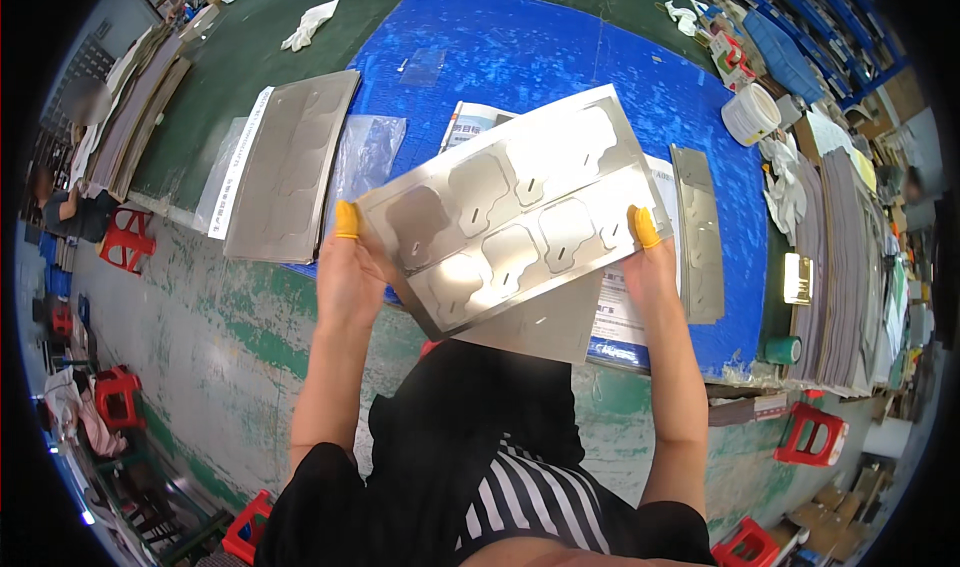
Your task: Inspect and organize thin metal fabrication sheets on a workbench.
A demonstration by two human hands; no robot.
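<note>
A shiny metal sheet (528, 217) with several rounded, irregular outlines in it is held up at a tilt, its right end higher. My left hand (350, 277) is closed on its lower left end, and my right hand (652, 267) grips the right end. Each hand wears a yellow finger cot on the thumb. Partly hidden beneath the sheet lies another flat grey plate (555, 332), sticking out past the table's near edge. Printed newspaper (618, 322) lies under it on the blue table cover (540, 42).
To the left lies a stack of similar grey sheets (290, 162) beside clear plastic film (368, 157). On the right are narrower metal sheets (702, 237), a white bucket (750, 115) and tall piles of sheets (835, 267). Red stools (812, 435) stand on the floor. People are partly visible at the far left.
</note>
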